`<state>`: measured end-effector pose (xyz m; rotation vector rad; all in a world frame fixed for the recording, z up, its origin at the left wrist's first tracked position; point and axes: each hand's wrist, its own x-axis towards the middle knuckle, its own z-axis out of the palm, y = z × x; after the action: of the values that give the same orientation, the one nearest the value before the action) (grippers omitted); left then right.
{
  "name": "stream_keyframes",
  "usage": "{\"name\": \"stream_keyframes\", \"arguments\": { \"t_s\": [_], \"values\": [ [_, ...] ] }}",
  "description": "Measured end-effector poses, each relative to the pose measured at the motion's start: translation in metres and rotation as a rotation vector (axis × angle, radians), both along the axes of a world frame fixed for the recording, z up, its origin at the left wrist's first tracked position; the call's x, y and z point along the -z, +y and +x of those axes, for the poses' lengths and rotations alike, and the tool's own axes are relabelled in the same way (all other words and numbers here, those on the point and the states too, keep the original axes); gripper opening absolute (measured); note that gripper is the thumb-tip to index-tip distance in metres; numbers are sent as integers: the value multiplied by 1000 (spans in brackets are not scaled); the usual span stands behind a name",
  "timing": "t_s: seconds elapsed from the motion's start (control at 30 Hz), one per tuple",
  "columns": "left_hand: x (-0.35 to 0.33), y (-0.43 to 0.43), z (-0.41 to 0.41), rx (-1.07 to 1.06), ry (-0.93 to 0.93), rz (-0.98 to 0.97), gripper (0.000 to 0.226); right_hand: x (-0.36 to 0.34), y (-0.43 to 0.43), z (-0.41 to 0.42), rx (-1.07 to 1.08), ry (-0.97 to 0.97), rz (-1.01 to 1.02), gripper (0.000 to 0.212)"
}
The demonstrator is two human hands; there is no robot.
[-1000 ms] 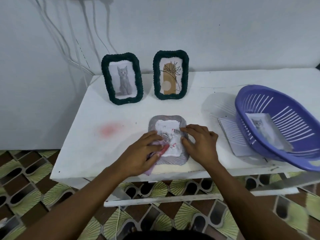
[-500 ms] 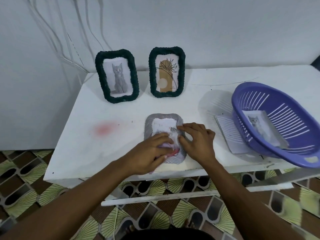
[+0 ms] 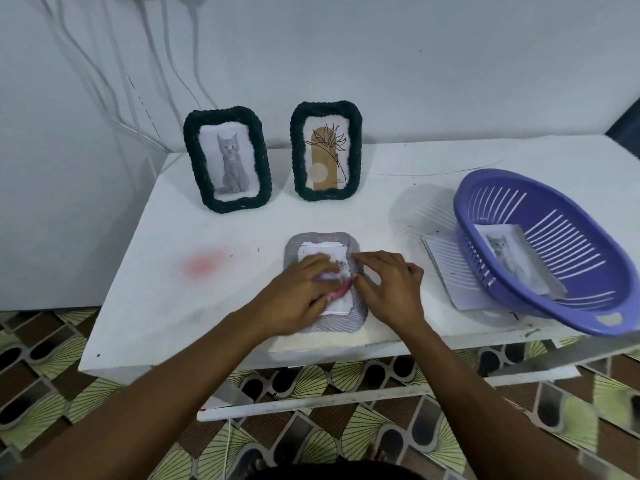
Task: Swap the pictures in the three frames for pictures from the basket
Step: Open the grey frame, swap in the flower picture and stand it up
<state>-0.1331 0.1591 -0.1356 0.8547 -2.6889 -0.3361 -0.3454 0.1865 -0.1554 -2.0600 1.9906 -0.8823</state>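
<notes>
Working a picture (image 3: 323,282) into the grey frame (image 3: 325,282), lying face-down near the tabletop (image 3: 207,306) front edge, is the step in hand. The left hand (image 3: 298,299) pinches it; the right hand (image 3: 391,292) is pressed flat. Seating is judged next.

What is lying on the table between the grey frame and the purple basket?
In the head view, a white card lies flat between the grey frame and the purple basket, partly under the basket.
</notes>
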Motion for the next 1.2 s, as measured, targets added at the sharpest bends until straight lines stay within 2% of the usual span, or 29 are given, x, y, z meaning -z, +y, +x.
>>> {"name": "stream_keyframes", "arguments": {
  "t_s": [0.17,0.37,0.5,0.73,0.87,1.03,1.2],
  "values": [
    [1,14,16,112,21,11,34,1,-1,0,6,-1,-9,34],
    [2,-27,8,-190,21,-34,41,1,-2,1,8,21,-9,33],
    [2,-35,-4,-279,15,-54,46,1,-3,1,5,13,-10,34],
    [0,-23,5,-108,6,-45,41,1,-2,1,11,15,-2,32],
    [3,-1,29,-101,24,-71,36,1,-2,0,10,8,-6,32],
    [-1,4,74,-381,194,-32,41,1,-2,0,6,-6,2,32],
    [-2,3,122,-651,121,-29,47,0,-1,0,3,-16,-16,32]
  ]
}}
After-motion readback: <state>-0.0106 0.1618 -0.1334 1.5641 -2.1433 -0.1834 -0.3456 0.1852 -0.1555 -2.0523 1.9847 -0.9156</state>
